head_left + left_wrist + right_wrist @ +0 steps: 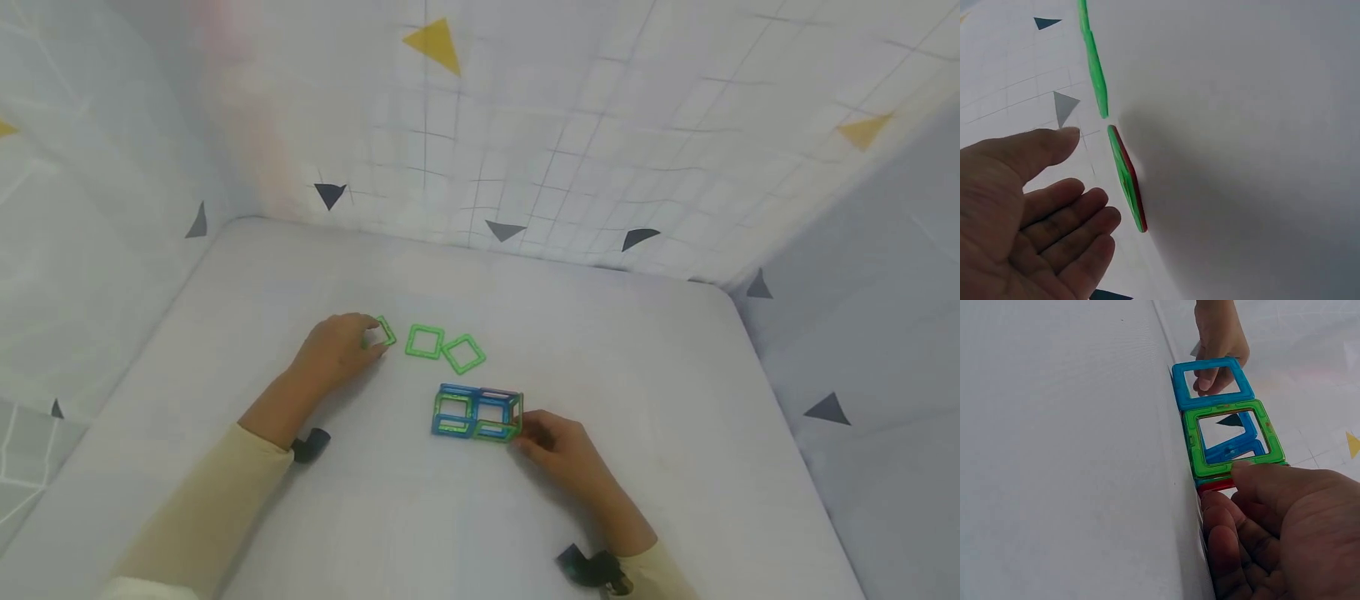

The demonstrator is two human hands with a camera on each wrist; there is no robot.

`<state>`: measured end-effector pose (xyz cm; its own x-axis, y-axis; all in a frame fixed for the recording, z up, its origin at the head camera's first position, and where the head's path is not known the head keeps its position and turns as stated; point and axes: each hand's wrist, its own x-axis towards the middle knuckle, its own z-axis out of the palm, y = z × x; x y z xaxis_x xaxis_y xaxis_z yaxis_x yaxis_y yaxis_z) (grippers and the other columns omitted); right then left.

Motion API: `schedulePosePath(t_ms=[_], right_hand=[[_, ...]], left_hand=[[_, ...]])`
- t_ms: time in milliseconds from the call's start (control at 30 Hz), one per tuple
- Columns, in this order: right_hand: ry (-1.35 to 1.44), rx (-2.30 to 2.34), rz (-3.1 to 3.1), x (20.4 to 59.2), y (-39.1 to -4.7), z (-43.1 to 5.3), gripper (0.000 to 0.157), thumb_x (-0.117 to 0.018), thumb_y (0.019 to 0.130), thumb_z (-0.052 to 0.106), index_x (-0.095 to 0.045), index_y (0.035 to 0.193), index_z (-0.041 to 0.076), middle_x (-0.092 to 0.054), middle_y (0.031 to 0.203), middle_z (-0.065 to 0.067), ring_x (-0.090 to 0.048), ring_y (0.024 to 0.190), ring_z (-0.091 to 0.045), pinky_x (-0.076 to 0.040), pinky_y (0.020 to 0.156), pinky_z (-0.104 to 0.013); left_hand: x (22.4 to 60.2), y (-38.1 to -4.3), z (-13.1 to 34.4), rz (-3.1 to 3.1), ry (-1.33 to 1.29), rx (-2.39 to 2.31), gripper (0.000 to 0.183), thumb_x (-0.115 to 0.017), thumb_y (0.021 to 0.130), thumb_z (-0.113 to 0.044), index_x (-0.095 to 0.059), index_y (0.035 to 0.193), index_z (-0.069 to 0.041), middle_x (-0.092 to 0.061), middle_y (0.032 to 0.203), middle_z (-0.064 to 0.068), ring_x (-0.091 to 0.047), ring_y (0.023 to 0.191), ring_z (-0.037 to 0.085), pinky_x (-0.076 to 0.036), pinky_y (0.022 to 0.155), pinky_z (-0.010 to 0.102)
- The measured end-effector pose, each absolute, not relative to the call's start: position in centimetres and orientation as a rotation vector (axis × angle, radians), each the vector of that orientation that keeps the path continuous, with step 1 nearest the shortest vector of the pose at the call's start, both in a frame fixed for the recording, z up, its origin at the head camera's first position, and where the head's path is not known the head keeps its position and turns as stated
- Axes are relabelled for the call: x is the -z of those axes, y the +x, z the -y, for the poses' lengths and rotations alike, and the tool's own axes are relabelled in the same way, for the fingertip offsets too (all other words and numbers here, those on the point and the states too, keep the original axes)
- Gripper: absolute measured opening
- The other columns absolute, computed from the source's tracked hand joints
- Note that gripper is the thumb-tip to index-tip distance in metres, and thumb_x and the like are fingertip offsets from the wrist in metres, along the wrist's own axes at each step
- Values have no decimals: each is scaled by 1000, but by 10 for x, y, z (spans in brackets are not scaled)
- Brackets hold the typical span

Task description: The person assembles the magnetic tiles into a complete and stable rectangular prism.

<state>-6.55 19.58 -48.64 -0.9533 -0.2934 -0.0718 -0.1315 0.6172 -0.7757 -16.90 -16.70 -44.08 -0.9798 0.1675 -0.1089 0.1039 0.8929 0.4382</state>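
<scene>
My left hand (pixel 337 346) reaches around a green square magnetic tile (pixel 388 331) lying on the table. In the left wrist view a red tile (pixel 1139 206) lies flat against this green one, and thumb and fingers are spread beside the pair with a gap. My right hand (pixel 558 446) grips the right end of a hollow box of blue and green magnetic tiles (pixel 474 408). Seen from the right wrist, the thumb presses the lower edge of a green side tile (pixel 1213 469), with the fingers curled by a red tile edge (pixel 1216 485).
Two loose green square tiles, one upright to the view (pixel 424 357) and one turned (pixel 451 360), lie behind the box with corners close together. White cloth walls (pixel 525 125) with dark and yellow triangles enclose the white table (pixel 637 350) at the back and sides.
</scene>
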Motion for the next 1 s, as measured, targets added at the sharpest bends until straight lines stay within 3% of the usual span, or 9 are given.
schedulePosePath(t_ms=[333, 667, 767, 1000], right_hand=[[-357, 1241, -2652, 489, -65, -197, 27, -75, 90, 22, -69, 116, 17, -72, 97, 9, -64, 81, -7, -56, 73, -23], [-367, 1246, -2657, 488, -65, -194, 28, -75, 90, 21, -69, 117, 17, -72, 98, 9, -64, 80, -7, -56, 72, -23], [-365, 1250, -2662, 488, -66, -194, 27, -75, 90, 21, -69, 116, 18, -72, 97, 10, -64, 79, -7, -56, 72, -23], [-342, 1231, -2674, 489, -65, -195, 27, -75, 90, 22, -70, 116, 18, -72, 96, 10, -63, 79, -7, -56, 72, -23]], left_hand=[[444, -185, 168, -2917, 256, -557, 54, -75, 89, -31, -60, 129, 2, -66, 123, 19, -59, 119, 37, -47, 104, 52], [446, -192, 166, -2888, 259, -502, 61, -76, 88, -31, -55, 135, 4, -62, 130, 22, -56, 123, 38, -43, 108, 52], [445, -192, 165, -2884, 268, -482, 61, -75, 90, -28, -53, 137, 3, -59, 135, 22, -52, 129, 39, -41, 111, 52], [442, -192, 159, -2882, 329, -368, 53, -72, 92, -24, -56, 135, 3, -64, 128, 21, -58, 122, 38, -46, 106, 51]])
